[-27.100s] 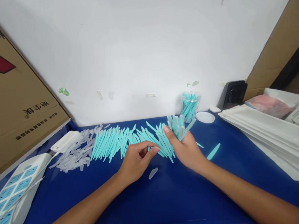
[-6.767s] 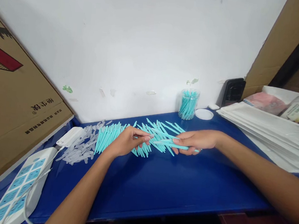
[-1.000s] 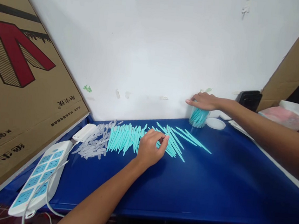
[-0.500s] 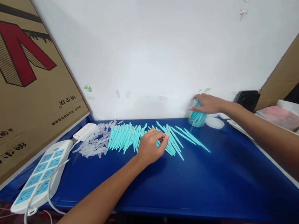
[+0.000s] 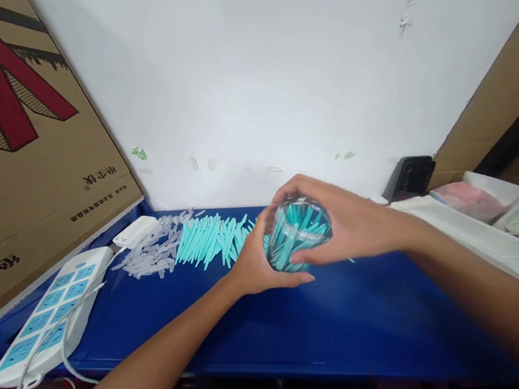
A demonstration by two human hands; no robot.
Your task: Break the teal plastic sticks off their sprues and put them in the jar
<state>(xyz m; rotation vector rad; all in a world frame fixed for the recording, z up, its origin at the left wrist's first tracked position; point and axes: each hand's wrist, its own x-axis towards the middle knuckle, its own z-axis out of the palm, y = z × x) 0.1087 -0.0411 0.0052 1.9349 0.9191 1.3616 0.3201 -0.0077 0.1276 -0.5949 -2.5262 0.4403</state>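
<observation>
A clear jar [image 5: 299, 235] packed with thin turquoise sticks is between my two hands, its open mouth tilted toward me. My right hand [image 5: 343, 224] grips it round the rim from the right. Around its left side and lower part curls my left hand [image 5: 260, 259], thumb stretched out below. Behind and left of the hands, a row of loose turquoise sticks [image 5: 207, 238] lies on the blue table cover [image 5: 343, 325]. Several small translucent, greyish pieces [image 5: 155, 252] are heaped beside that row. Part of the turquoise row is hidden by my hands and the jar.
A white power strip [image 5: 53, 309] with cables lies at the left edge, near a small white box [image 5: 136, 231]. A cardboard box [image 5: 34, 197] stands at the left. At the right are a black object [image 5: 412, 177] and a white tray [image 5: 458, 226] holding packages.
My right hand has brought the jar from the back right toward the middle and nearer to me. My left hand, which was over the stick row, now holds the jar too.
</observation>
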